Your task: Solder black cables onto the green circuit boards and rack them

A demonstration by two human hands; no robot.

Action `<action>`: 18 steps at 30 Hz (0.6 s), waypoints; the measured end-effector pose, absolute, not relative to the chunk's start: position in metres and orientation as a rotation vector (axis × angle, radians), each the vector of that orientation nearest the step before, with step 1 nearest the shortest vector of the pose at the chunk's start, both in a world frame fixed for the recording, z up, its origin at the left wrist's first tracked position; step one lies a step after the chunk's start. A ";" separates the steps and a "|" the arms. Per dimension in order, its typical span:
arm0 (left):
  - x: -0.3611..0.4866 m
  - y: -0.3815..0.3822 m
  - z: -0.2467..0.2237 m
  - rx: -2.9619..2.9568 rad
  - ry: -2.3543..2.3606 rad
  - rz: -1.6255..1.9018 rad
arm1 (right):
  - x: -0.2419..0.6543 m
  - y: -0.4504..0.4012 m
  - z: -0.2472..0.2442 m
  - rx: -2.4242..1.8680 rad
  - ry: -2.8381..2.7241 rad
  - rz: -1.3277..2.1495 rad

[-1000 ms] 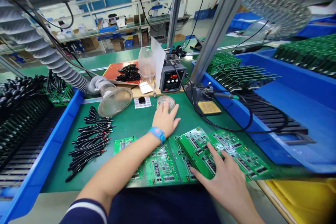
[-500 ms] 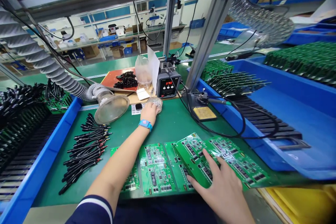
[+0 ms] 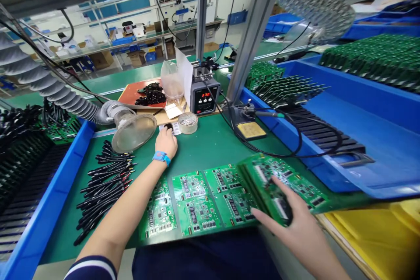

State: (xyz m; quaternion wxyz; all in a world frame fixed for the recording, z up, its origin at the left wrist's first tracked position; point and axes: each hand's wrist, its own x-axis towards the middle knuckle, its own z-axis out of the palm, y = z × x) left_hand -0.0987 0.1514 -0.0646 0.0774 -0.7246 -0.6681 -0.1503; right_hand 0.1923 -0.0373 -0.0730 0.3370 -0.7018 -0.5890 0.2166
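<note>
With the clock face centred on the view, the right hand (image 3: 297,216) is between four and five, thumb and index finger spread yet gripping the tilted circuit boards (image 3: 262,183); motion blur hides how many there are, probably more than one. Holding them by the edges, clear of the display faces, suits such boards best, with the lower edge kept from scraping the flat boards (image 3: 197,216) around six o'clock.

Black cables (image 3: 105,188) lie fanned at eight. Between eight and nine, the left hand (image 3: 166,143), wearing a blue wristband (image 3: 161,157), has its fingers bent down at a small black pad (image 3: 169,126) on a label sheet (image 3: 176,129); whether they pinch it, I cannot tell. A light touch on its sides would disturb the sheet least.

Just beside, near nine, sits a round dish (image 3: 188,128) (worth keeping the knuckles off its rim). Farther back, near twelve, the control unit (image 3: 205,100) shows 370.
</note>
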 end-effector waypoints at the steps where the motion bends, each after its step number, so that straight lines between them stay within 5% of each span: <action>1: -0.105 0.148 -0.069 -2.186 -2.020 -0.405 | 0.197 -0.037 -0.070 -1.813 -1.462 0.625; 18: -0.107 0.139 -0.084 -2.190 -2.126 -0.247 | 0.217 -0.057 -0.084 -1.861 -1.239 0.783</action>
